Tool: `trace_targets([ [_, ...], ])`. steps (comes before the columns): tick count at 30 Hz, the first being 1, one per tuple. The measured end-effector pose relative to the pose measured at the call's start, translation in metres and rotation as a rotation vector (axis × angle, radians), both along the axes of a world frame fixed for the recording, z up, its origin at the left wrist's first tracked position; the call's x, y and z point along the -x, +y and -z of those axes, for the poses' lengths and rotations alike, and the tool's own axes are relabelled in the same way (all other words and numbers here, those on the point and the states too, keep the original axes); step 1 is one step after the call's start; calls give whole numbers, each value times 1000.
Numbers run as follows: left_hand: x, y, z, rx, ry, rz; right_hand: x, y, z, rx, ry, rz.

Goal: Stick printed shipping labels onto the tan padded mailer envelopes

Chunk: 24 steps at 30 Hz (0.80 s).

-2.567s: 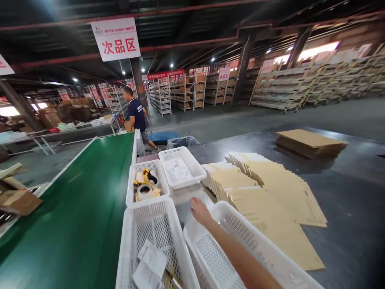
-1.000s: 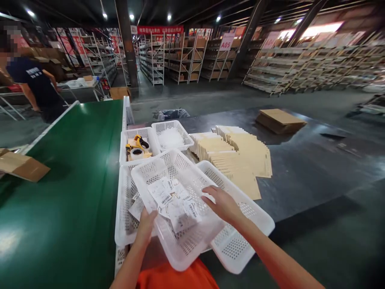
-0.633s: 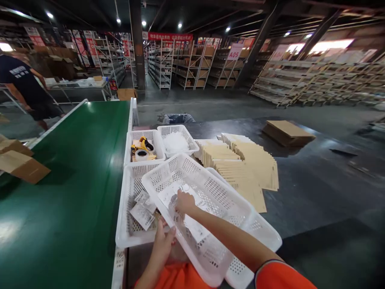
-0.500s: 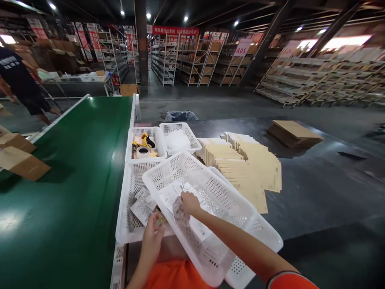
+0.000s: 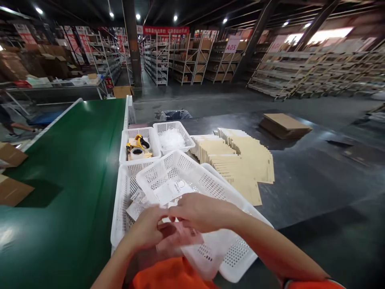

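Note:
Above the tilted white plastic basket (image 5: 212, 186), both hands meet, fingertips close together. My left hand (image 5: 148, 226) is closed on the edge of a clear, pinkish plastic bag (image 5: 182, 237), which hangs below the fingers. My right hand (image 5: 200, 210) pinches the same bag from the other side. The bag's contents cannot be made out. Printed paper slips (image 5: 171, 192) lie in the tilted basket, partly hidden by the right hand. Beneath and to the left stands another white basket (image 5: 118, 206) with small clear packets (image 5: 136, 204) in it.
A small basket (image 5: 123, 150) holds a yellow tape dispenser (image 5: 140, 141) and tape roll; another (image 5: 192, 143) holds white material. Stacked tan envelopes (image 5: 249, 160) and flat cardboard (image 5: 285, 122) lie on the dark table. Boxes (image 5: 13, 190) sit on the green conveyor (image 5: 87, 160) at left.
My right hand has come up out of the tilted basket towards my left hand. Both now hold the plastic bag between them. The boxes and the person at left have shifted leftward in view.

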<state>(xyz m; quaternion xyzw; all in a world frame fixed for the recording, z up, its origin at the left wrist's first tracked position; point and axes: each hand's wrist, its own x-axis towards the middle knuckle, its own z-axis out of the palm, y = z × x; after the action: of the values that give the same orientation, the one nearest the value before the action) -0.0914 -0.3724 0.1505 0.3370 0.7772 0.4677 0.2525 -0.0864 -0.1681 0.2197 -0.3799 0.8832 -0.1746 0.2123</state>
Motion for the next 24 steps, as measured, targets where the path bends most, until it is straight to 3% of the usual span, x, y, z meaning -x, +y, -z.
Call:
trace_targets([
  [1, -2, -1, 7, -22, -195, 50, 10, -3, 8, 111, -48, 1],
  [3, -11, -9, 26, -139, -552, -47, 37, -3, 41, 249, -49, 171],
  [5, -25, -22, 45, -344, -829, -337, 64, 2, 86, 175, 66, 488],
  [6, -32, -30, 53, -445, -934, -495, 75, 5, 109, 103, 93, 577],
  [9, -50, -53, 68, -615, -1077, -921, 90, 14, 164, -72, 112, 656],
  [12, -61, -73, 72, -635, -1081, -1199, 89, 20, 189, -163, 134, 639],
  [15, -66, -84, 72, -629, -1072, -1209, 93, 23, 189, -189, 118, 568],
  [18, -66, -82, 68, -604, -1058, -1249, 102, 28, 173, -181, 70, 514],
  [21, -58, -72, 60, -676, -1049, -1351, 104, 36, 138, -160, 75, 540],
  [24, -48, -63, 52, -773, -1048, -1332, 87, 35, 85, -43, 77, 450],
])
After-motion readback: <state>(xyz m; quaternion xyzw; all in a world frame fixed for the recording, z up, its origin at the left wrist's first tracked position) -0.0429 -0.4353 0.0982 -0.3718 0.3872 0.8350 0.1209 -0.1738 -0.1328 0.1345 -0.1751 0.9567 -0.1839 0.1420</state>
